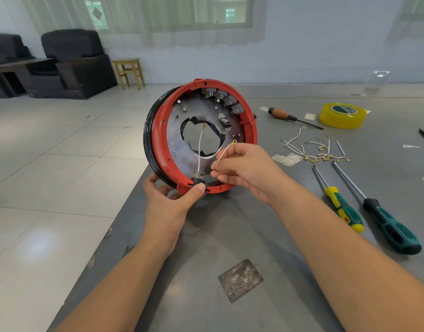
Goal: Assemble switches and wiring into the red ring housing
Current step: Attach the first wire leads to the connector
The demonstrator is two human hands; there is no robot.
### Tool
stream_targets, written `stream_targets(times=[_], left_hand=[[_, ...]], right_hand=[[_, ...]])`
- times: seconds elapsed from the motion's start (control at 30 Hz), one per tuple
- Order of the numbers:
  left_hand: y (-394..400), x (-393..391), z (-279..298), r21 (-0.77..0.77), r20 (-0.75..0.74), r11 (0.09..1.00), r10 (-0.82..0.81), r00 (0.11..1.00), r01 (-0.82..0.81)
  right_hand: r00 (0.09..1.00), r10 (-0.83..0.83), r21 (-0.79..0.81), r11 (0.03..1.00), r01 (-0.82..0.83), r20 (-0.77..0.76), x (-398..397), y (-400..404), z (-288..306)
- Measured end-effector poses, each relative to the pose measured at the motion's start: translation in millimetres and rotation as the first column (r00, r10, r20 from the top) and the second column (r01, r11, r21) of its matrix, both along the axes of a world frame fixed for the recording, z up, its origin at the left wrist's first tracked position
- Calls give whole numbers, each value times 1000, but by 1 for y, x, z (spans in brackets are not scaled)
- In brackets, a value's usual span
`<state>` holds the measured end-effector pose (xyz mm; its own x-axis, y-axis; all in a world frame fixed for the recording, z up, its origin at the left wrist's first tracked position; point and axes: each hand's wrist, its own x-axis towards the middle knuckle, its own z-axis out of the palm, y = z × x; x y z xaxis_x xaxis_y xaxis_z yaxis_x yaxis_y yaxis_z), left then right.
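The red ring housing (158, 140) stands tilted on edge near the table's left side, its grey metal plate facing me. Several grey switches (221, 98) sit along its upper inner rim. My left hand (169, 200) grips the housing's bottom edge, thumb pressing a small black switch (197, 181). One white wire (199, 149) rises from that switch to a ring terminal by the centre hole. My right hand (244, 167) pinches a second short white wire (224, 153) with a gold ring terminal at its top end, held just in front of the plate.
A pile of loose white wires with gold terminals (316, 152) lies to the right. Two green-handled screwdrivers (345, 212) (393, 231), a wooden-handled tool (285, 115) and a yellow tape roll (342, 115) lie beyond. The table's left edge (115, 212) drops to tiled floor.
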<state>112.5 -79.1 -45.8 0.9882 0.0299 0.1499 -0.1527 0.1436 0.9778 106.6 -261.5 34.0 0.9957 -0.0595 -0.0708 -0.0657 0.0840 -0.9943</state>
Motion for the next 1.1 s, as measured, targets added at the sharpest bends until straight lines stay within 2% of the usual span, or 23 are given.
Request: stream_targets(times=[0.57, 0.87, 1.1], left_hand=[[-1, 2, -5, 26, 38, 1000, -2, 999, 1], [-1, 1, -2, 31, 31, 999, -14, 999, 13], [-1, 1, -2, -8, 35, 999, -32, 999, 32]], right_hand=[[994, 91, 6, 996, -91, -61, -2, 5, -1], [997, 78, -180, 980, -79, -11, 0, 3, -3], [994, 107, -105, 988, -110, -31, 1, 6, -6]])
